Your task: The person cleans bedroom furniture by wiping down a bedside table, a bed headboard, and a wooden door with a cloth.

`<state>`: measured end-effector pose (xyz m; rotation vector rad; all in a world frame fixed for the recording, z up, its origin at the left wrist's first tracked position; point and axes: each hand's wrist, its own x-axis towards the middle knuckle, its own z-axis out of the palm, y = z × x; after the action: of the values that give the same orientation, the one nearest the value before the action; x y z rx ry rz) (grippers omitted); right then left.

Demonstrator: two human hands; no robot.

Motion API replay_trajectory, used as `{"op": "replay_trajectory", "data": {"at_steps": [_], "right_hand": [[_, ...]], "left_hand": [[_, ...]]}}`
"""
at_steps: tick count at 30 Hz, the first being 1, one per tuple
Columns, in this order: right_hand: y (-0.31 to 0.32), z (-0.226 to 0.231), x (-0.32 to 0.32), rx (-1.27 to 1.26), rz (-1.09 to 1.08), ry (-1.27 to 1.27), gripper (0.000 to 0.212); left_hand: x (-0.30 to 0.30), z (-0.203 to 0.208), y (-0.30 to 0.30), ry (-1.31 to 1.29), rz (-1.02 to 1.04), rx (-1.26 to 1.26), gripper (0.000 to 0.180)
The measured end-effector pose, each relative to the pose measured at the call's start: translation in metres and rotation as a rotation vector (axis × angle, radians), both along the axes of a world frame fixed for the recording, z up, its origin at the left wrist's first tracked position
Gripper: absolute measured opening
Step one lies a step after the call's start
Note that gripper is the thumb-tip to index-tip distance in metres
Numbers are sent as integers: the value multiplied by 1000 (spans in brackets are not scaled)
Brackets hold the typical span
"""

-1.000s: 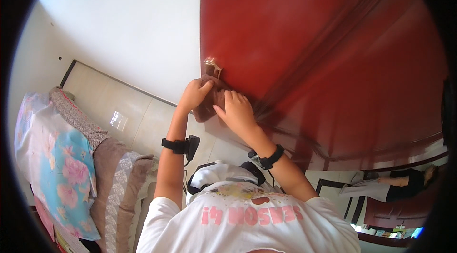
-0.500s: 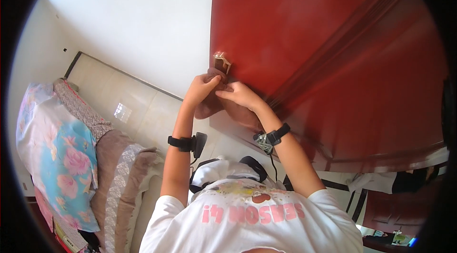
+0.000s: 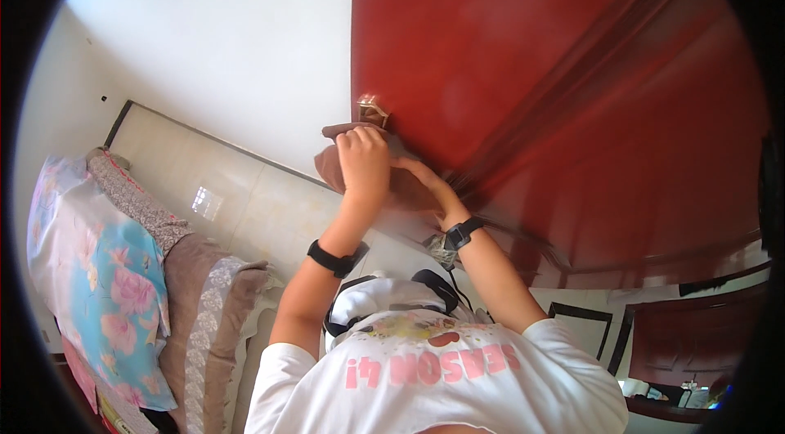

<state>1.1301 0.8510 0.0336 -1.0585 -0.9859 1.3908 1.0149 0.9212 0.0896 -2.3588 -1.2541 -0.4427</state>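
A brown cloth (image 3: 329, 166) hangs in folds from my hands, just below a gold-coloured handle (image 3: 373, 111) on a red door (image 3: 474, 33). My left hand (image 3: 365, 158) is closed over the cloth's upper part, its back turned up and its fingers curled over the fabric. To its right, slightly lower, my right hand (image 3: 421, 181) holds the cloth from the side; its fingertips are partly hidden behind the left hand and the folds. More of the fabric droops between and below both wrists. Each forearm wears a black strap.
At the left lie a blue and pink floral cloth (image 3: 127, 303) and a brown blanket (image 3: 192, 270) with a pale patterned band. A white wall (image 3: 221, 33) rises beside the door, above pale floor tiles (image 3: 245, 189). Dark red furniture (image 3: 695, 344) stands at the lower right.
My left hand has turned over and moved right across the cloth, now back up. My right hand has dropped slightly. The cloth's upper edge has spread out to the left.
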Motion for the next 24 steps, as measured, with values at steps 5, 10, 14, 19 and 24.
{"op": "replay_trajectory", "data": {"at_steps": [5, 10, 14, 19, 24], "right_hand": [[-11, 63, -24, -255, 120, 565, 34], [0, 8, -1, 2, -140, -221, 30], [-15, 20, -10, 346, -300, -947, 34], [-26, 9, -21, 203, -465, -1158, 43], [-37, -1, -14, 215, -470, -1279, 37]], "left_hand": [[-13, -13, -2, -447, -83, -147, 22], [-9, -17, -15, -647, -117, -329, 33], [-13, -27, -19, -866, -175, -394, 35], [-8, -37, -29, -1129, -161, -541, 41], [2, -46, -46, -1261, -126, -602, 40]]}}
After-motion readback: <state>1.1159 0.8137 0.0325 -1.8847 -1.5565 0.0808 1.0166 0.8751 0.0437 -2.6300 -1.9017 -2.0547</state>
